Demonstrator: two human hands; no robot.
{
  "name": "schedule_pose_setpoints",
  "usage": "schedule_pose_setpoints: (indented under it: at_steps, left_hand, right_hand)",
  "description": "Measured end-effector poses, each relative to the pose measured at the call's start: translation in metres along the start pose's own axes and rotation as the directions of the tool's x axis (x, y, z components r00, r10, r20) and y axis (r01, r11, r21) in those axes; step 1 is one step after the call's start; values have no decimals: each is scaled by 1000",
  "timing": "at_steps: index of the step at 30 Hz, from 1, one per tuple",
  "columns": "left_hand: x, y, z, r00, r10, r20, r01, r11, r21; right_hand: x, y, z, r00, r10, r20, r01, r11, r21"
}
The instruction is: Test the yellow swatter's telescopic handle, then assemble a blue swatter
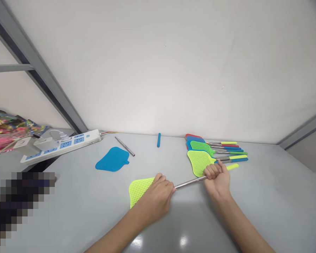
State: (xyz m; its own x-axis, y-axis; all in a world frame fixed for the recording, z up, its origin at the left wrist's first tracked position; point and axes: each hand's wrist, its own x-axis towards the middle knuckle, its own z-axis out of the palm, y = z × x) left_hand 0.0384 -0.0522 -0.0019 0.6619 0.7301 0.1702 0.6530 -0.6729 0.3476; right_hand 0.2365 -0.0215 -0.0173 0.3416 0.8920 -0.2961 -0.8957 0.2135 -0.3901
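Observation:
A yellow-green fly swatter lies across the grey table [265, 196]. My left hand [158, 196] is closed where its mesh head [138, 189] meets the steel rod [191, 182]. My right hand [218, 177] is closed round the rod's other end; the yellow-green grip [233, 167] sticks out past my fingers. Just beyond my right hand is a pile of assembled swatters [201, 149] in red, blue and green, handles [230, 151] pointing right.
A loose blue swatter head [112, 160], a bare steel rod [124, 146] and a blue grip [158, 140] lie near the wall. A white and blue power strip [63, 144] with plugs sits at the left, beside colourful packets [2, 130]. A blurred patch covers the lower left.

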Motion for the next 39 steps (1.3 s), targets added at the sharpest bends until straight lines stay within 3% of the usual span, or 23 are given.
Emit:
schedule_pose_setpoints:
  at_steps: [4, 9, 17, 19, 21, 23, 24, 25, 26, 28, 30, 33, 39]
  left_hand:
    - [0, 5, 5, 1000, 6, 2, -6, 999, -35]
    - [1, 11, 11, 1000, -4, 18, 5, 998, -61]
    - [5, 8, 6, 999, -22, -24, 20, 997, -68]
    - [5, -1, 2, 992, -87, -94, 77, 991, -112]
    - [6, -12, -1, 949, -244, -201, 205, 959, -194]
    - [7, -21, -4, 838, -473, -272, 361, 854, -375]
    - [7, -23, -6, 772, -588, -240, 410, 750, -519]
    - [7, -24, -8, 729, -670, -139, 424, 601, -677]
    - [7, -23, -10, 721, -693, 19, 415, 409, -813]
    - [7, -17, -13, 772, -536, 342, 403, -3, -915]
    - [6, -9, -14, 793, -363, 488, 424, -246, -872]
    - [5, 0, -13, 762, -375, 527, 415, -342, -843]
    - [5, 4, -13, 724, -437, 534, 413, -346, -842]
  right_hand:
    - [-13, 18, 1, 999, -27, 33, 30, 993, -112]
    - [-30, 37, 2, 1000, 25, -17, -27, 995, -93]
    - [-28, 38, 2, 996, 78, 45, -75, 995, -59]
    - [-23, 33, 0, 996, 55, 67, -50, 996, -72]
    - [-17, 26, -1, 996, 20, 81, -14, 997, -80]
    - [-12, 18, -1, 997, -14, 76, 18, 998, -56]
    - [-10, 14, 0, 997, -29, 70, 31, 999, -35]
    - [-8, 10, 1, 997, -42, 68, 43, 999, -18]
    - [-7, 7, 1, 996, -51, 70, 52, 999, -9]
    - [-6, 5, 2, 995, -66, 81, 67, 998, -19]
    - [-6, 7, 1, 994, -85, 72, 88, 995, -38]
    - [-7, 14, -4, 995, -102, 6, 102, 994, -41]
    - [-9, 26, -10, 997, -69, -44, 68, 997, -21]
